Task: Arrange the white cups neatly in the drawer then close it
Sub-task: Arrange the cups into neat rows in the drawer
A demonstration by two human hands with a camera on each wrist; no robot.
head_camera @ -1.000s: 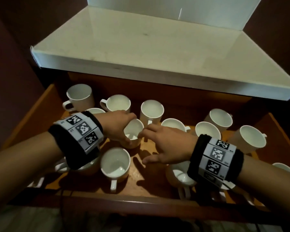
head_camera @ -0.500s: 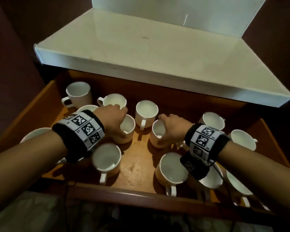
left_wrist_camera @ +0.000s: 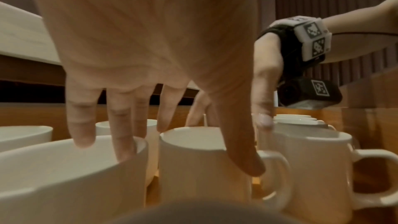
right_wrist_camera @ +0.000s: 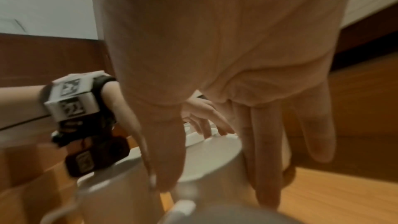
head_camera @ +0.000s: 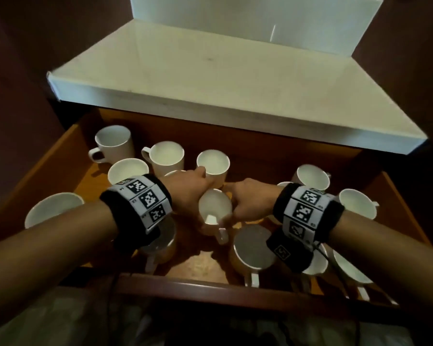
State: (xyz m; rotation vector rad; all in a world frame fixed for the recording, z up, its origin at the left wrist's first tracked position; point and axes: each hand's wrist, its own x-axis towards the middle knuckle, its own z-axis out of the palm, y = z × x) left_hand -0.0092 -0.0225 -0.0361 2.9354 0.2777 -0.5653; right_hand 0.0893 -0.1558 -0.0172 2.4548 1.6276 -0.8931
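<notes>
**Right hand is pulling a second cup in beside the left one; the row is starting**

- Change: a second ago the right hand (head_camera: 250, 203) was lying flat and empty on the drawer floor. Half a second ago it was clamping onto a cup further out toward 3 o'clock. Now that centre cup (head_camera: 214, 208) is sitting between the two wrists with its handle pointing to 6 o'clock. The gap between the hands is closing to almost nothing.
- Left hand (head_camera: 188, 193) is staying on the same neighbouring cup (left_wrist_camera: 200, 168) throughout and creeping slightly toward 12 o'clock. Its knuckles are now right against the back cup (head_camera: 213, 162).
- Meaning: two cups are being paired side by side, probably seeding a middle row. The rest are scattered at 10, 2 and 5 o'clock in the drawer (head_camera: 60, 158), which is hanging fully out under the white table (head_camera: 210, 78). I'm reading this as early in the task, with closing a long way off.
- Right hand is grasping the centre cup from above, thumb at the 9 o'clock side of the rim and fingers running down the 3 o'clock wall.
- Left hand is loosely pinching the neighbouring cup, thumb on the near wall and forefinger dropping behind the far rim. Its other fingers are spreading straight over the next cup at 9 o'clock, and two are dipping inside that rim. The head view is hiding most of this grip.
</notes>
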